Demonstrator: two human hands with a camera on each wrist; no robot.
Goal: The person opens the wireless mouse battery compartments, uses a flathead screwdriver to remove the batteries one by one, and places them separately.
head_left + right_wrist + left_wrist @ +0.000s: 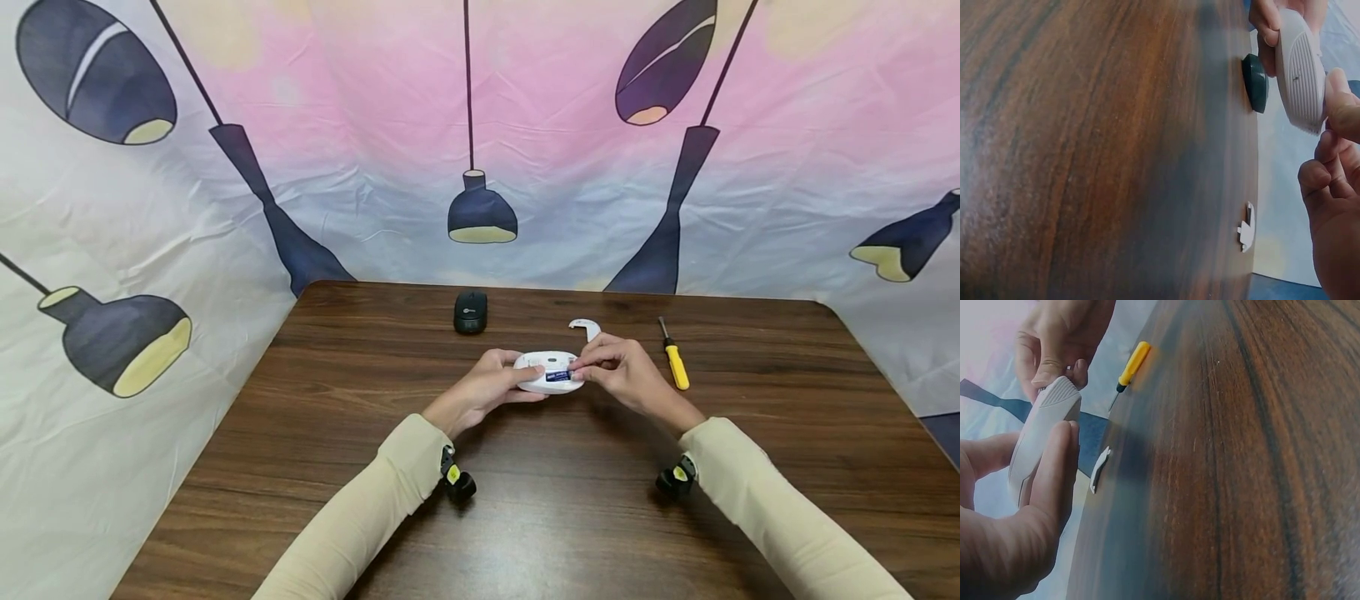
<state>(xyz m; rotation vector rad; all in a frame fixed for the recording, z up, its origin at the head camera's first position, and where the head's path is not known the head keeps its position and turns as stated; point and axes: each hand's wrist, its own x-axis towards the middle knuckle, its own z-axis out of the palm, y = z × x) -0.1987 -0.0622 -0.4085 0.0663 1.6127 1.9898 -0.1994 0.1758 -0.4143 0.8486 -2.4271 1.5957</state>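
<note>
- The desk [315, 467] is dark wood grain, backed and flanked by a cloth backdrop [360, 167] printed with hanging lamps on pink and pale blue.
- Two arms in cream sleeves [352, 517] reach in from the near edge, each with a small black and yellow camera mount at the wrist.
- The left hand [480, 390] curls its fingers and thumb round the left end of a white mouse [542, 372], gripping it; the left wrist view shows the thumb lying along the mouse's side.
- The right hand [622, 372] holds the right end of the same mouse, its fingertips pinched at a blue label on the upturned face.
- The white mouse is held between both hands above the middle of the desk, its underside turned up toward the head camera.
- A black mouse [470, 312] lies on the desk beyond the hands, toward the far edge.
- A screwdriver [674, 357] with a yellow handle lies to the right of the right hand, near but apart from it.
- A small curved white cover [586, 327] lies on the desk just behind the right hand.
</note>
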